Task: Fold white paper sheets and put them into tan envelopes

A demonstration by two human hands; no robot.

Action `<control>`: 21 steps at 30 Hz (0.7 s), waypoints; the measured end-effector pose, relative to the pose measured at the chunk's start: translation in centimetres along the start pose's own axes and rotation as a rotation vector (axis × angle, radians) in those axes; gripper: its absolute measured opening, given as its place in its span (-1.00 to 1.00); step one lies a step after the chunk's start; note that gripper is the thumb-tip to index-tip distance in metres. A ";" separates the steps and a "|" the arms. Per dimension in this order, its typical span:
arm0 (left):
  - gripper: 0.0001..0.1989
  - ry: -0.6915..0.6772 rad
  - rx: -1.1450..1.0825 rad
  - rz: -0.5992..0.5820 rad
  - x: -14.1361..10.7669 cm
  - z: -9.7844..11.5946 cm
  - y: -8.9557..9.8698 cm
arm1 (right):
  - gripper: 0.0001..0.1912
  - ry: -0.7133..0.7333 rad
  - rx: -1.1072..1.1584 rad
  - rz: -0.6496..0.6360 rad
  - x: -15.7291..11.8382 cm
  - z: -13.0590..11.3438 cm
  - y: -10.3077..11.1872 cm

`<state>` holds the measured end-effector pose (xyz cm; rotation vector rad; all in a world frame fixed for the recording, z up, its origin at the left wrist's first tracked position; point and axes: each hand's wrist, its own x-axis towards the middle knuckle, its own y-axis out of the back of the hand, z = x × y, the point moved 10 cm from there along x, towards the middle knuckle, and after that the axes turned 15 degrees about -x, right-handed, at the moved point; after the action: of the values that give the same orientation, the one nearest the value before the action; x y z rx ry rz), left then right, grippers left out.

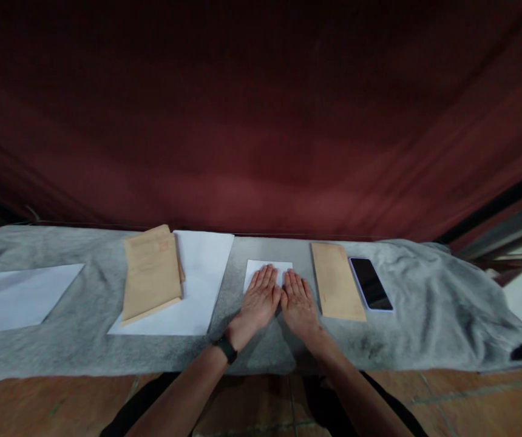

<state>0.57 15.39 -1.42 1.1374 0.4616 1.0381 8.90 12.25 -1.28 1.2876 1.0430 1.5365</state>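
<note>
A small white piece of paper (255,267), perhaps folded, lies on the grey cloth in front of me. Flat on its left part rests my left hand (261,296), fingers stretched forward, a dark watch on that wrist. My right hand (298,303) lies palm down beside it, fingers extended over the paper's right edge, the thumbs close together. Both hands hide the paper's near part. Just right of my right hand is a brown envelope (339,282). To the left, several brown envelopes (152,276) sit on a stack of white paper (201,273).
A phone (371,284) with a pale case lies right of the single envelope. At far left is more white paper (24,297). Grey cloth (438,297) covers the long surface, wrinkled at the right. A dark red wall (261,152) rises behind; tiled floor (243,403) shows below.
</note>
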 end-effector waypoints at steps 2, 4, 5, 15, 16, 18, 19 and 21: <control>-0.42 0.046 0.028 0.006 0.4 -0.4 -0.1 | -0.46 0.000 0.005 -0.016 0.1 0.1 0.1; -0.42 0.080 0.059 0.029 0.5 -0.9 0.1 | -0.46 0.003 0.017 -0.021 0.2 0.1 0.2; -0.41 0.096 0.075 0.042 0.5 -1.2 0.2 | -0.46 0.000 0.026 -0.021 0.3 0.1 0.3; -0.40 0.118 0.115 0.026 0.6 -2.8 -1.0 | -0.41 -0.019 0.178 -0.084 3.8 -2.7 0.7; -0.40 0.127 0.114 0.018 0.6 -3.0 -1.1 | -0.40 -0.019 0.180 -0.089 4.0 -3.0 0.6; -0.39 0.149 0.107 0.006 0.6 -3.4 -0.9 | -0.39 -0.032 0.168 -0.090 4.1 -3.2 0.2; -0.39 0.163 0.102 0.009 0.6 -3.7 -0.7 | -0.39 -0.041 0.160 -0.086 4.1 -3.1 0.0; -0.39 0.183 0.092 0.026 0.4 -4.2 0.1 | -0.38 -0.058 0.140 -0.072 3.8 -2.7 -0.4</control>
<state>-2.43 17.85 -2.94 1.1371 0.6470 1.1587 5.87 15.80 -0.90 1.3673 1.1642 1.3843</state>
